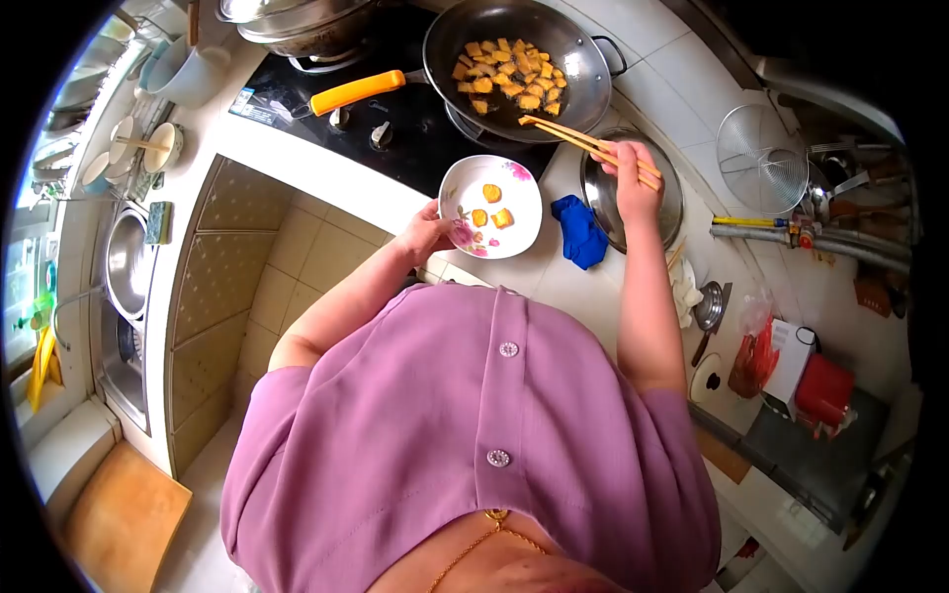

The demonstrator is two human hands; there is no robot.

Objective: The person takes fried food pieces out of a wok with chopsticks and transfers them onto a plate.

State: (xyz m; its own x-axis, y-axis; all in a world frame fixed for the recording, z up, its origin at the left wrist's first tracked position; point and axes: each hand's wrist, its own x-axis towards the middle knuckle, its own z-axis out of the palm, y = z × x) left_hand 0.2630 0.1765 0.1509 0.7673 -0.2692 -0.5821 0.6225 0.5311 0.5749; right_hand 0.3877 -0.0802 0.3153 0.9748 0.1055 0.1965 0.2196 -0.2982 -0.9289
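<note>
My left hand point(427, 233) grips the near left rim of a white floral plate point(465, 188), held in front of the stove. On the plate lie three golden fried pieces point(502, 217). My right hand point(634, 178) is closed around a pair of wooden chopsticks point(583, 141), whose tips reach over the near rim of the wok. A small brown bit shows at the tips; I cannot tell what it is. Many golden cubes point(509, 71) sit in oil in the dark wok point(578, 59), which has an orange handle point(356, 93) pointing left.
A lidded steel pot point(306, 25) stands on the black stove point(405, 163) left of the wok. Beside my right forearm are a blue cloth point(580, 232) and a pan lid point(598, 188). A wire strainer point(761, 158) hangs at right; a sink point(127, 265) is at left.
</note>
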